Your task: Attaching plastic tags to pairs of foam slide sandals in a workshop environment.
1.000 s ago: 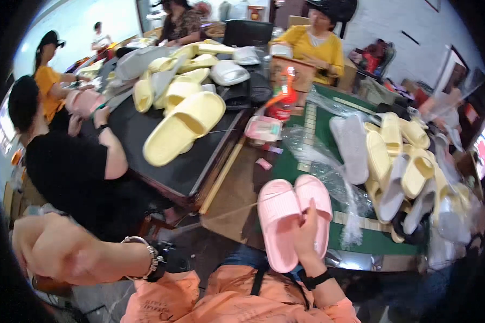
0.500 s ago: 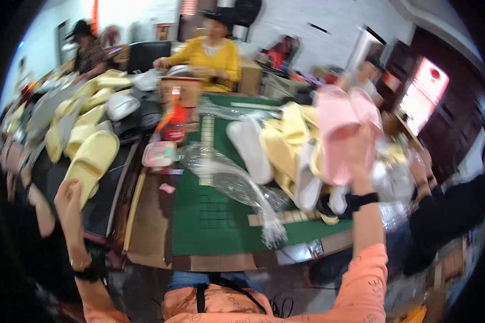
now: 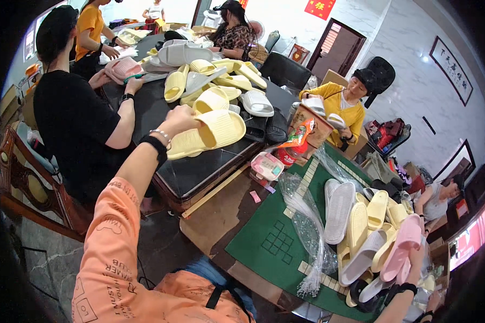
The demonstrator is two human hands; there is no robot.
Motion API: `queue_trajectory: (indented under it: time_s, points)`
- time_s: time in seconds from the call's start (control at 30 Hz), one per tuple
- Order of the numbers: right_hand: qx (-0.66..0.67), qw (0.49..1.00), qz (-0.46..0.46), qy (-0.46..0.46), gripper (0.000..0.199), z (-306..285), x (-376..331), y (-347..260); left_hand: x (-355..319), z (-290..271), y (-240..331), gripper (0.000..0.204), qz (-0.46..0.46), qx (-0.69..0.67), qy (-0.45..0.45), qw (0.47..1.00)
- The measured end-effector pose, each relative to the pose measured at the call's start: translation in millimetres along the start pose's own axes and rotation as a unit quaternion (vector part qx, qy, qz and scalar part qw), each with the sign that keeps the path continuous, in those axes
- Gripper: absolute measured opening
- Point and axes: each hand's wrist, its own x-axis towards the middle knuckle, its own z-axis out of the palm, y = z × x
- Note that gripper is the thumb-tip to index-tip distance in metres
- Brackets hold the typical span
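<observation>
I am looking down on two tables: a black table (image 3: 172, 185) on the left and, just beside it, a brown table (image 3: 221, 223) bearing a green mat (image 3: 253, 245). Clear plastic wrap (image 3: 307, 239) is lying crumpled across the mat. Pale marbled walls (image 3: 415, 46) are enclosing the room, and a carved wooden chair (image 3: 27, 175) is standing at the left.

I am counting at least six other people, among them one in a black shirt (image 3: 73, 118) holding a pink shoe (image 3: 123, 70) and one in a yellow top (image 3: 342, 107) handling two white slippers (image 3: 335, 121). Between the piles I am finding one pink-lidded tub (image 3: 268, 166), one red bottle (image 3: 293, 154) and one wooden box (image 3: 313, 125). The yellow and grey slippers are overlapping too much for an exact tally.

The left arm is extending well forward over the black table, and the left hand (image 3: 179, 119) is gripping the front yellow slipper (image 3: 223, 129) near its strap, fingers bent narrow. The right arm is angling up from the lower right; the right hand (image 3: 415, 257) is holding a pink slipper (image 3: 406, 239) upright before the mat's heap, its fingers mostly hidden. I am not telling whether a second one is behind it.
</observation>
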Motion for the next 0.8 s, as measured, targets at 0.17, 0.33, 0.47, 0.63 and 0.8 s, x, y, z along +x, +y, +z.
queue_trajectory:
  time_s: [0.17, 0.33, 0.47, 0.63, 0.8]
  points:
    - [-0.189, 0.979, -0.027, 0.064, 0.041, -22, -5, -21, 30, 42, 5, 0.025, -0.044, -0.187, -0.04, 0.981]
    - [-0.213, 0.961, 0.172, -0.018, 0.039, -10, -39, -142, 37, 73, 8, 0.023, 0.072, -0.513, -0.049, 0.854]
    - [-0.219, 0.968, -0.003, 0.124, 0.043, 27, -55, -88, -24, -11, 22, 0.029, 0.039, -0.696, -0.1, 0.71]
    - [0.076, 0.99, -0.111, 0.039, 0.045, 23, -101, -197, -96, -46, 100, 0.041, 0.05, -0.755, -0.186, 0.627]
    - [0.453, 0.824, 0.033, -0.339, 0.1, 36, -191, -316, -149, -31, 175, 0.06, 0.117, -0.779, -0.461, 0.41]
